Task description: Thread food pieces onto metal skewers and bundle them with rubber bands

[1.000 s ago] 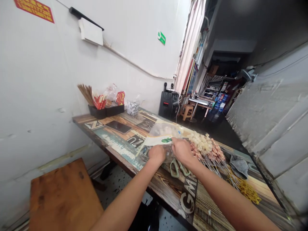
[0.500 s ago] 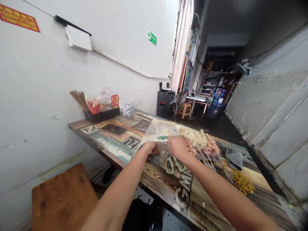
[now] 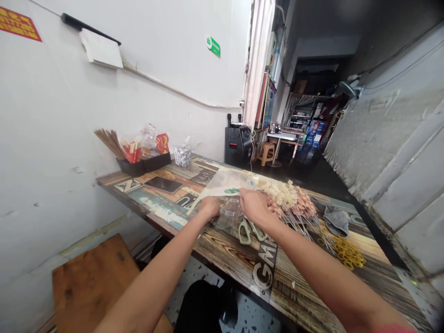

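Observation:
A translucent plastic bag (image 3: pixel 227 179) with a green leaf print and a pale band lies across the table before me. My left hand (image 3: pixel 209 208) is closed at its near left edge, fingers partly hidden. My right hand (image 3: pixel 255 204) pinches the bag's right side near the leaf print. Between the hands lies crinkled clear plastic packaging (image 3: pixel 227 213) with a small label. Pale-green scissors handles (image 3: pixel 244 233) stick out just below my right hand; the blades are hidden. Right of that hand, meat skewers (image 3: pixel 287 199) with pink and pale pieces are piled up.
The metal skewers end in yellow ring handles (image 3: pixel 348 254), near a grey cloth (image 3: pixel 336 221). A phone (image 3: pixel 163 184), a black holder (image 3: pixel 157 163) with chopsticks and a tub (image 3: pixel 182 156) stand at left. A wooden stool (image 3: pixel 100 282) is below; a black speaker (image 3: pixel 238 144) stands beyond the table.
My left hand has moved left and slightly away from my right hand, spreading the bag's near edge wider. More of the clear packaging shows between them. The view has shifted slightly.

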A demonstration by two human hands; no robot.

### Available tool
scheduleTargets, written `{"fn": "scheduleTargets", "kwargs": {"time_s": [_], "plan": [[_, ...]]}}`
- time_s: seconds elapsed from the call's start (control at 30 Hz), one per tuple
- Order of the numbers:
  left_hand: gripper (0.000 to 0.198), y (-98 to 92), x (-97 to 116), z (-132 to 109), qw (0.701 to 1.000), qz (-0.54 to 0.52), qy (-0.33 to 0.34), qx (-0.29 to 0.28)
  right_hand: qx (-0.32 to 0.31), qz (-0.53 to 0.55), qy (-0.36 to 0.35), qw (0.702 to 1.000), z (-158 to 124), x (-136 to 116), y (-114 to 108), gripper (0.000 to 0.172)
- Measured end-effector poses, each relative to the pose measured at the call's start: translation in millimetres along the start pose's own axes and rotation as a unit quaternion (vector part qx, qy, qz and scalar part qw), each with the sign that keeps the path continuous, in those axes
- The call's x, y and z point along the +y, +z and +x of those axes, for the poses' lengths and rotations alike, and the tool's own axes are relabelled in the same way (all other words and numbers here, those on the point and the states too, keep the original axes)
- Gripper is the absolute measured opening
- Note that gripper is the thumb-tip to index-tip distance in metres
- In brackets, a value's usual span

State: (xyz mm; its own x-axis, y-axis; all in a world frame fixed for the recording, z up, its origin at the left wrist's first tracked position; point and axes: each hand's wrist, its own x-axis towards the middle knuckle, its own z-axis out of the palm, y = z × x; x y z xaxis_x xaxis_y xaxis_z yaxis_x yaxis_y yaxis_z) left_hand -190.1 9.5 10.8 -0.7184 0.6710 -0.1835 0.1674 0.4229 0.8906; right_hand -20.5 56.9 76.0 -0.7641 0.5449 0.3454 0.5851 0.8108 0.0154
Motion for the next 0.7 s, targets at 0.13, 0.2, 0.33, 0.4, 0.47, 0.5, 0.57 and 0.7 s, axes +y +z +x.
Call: {"fn": "scheduleTargets", "kwargs": {"time_s": [0.13, 0.2, 0.33, 0.4, 0.47, 0.5, 0.57, 0.7], "plan": [[0.023, 2.4, 5.8, -10.6, 0.994, -0.081, -0.054, -0.043, 0.045, 0.033, -0.02, 0.998, -9.1, -15.3, -1.5, 0.023], [0.022, 1.5, 4.4, -12.8, 0.988, -0.121, -0.076, -0.056, 0.016, 0.059, -0.051, 0.997, -18.9, -23.8, 3.5, 0.024], [0.021, -6.1, -6.9, -18.8, 0.972, -0.202, -0.105, -0.055, -0.089, 0.158, -0.103, 0.978, -32.9, -34.3, 27.4, 0.025], [0.021, -10.4, -13.4, -28.0, 0.96, -0.251, -0.11, -0.052, -0.105, 0.258, -0.062, 0.959, -31.1, -35.0, 41.3, 0.022], [0.021, -12.7, -19.1, -43.6, 0.945, -0.301, -0.111, -0.054, -0.149, 0.4, 0.027, 0.904, -25.7, -35.3, 51.8, 0.02], [0.023, -12.6, -21.7, -53.5, 0.937, -0.325, -0.111, -0.056, -0.178, 0.461, 0.07, 0.866, -23.3, -36.2, 55.2, 0.019], [0.024, -9.0, -26.6, -75.9, 0.921, -0.368, -0.11, -0.062, -0.224, 0.54, 0.129, 0.801, -22.2, -39.9, 58.2, 0.021], [0.021, 7.4, -34.8, -117.4, 0.892, -0.428, -0.121, -0.086, -0.257, 0.59, 0.168, 0.747, -35.5, -48.3, 57.2, 0.027]]}}
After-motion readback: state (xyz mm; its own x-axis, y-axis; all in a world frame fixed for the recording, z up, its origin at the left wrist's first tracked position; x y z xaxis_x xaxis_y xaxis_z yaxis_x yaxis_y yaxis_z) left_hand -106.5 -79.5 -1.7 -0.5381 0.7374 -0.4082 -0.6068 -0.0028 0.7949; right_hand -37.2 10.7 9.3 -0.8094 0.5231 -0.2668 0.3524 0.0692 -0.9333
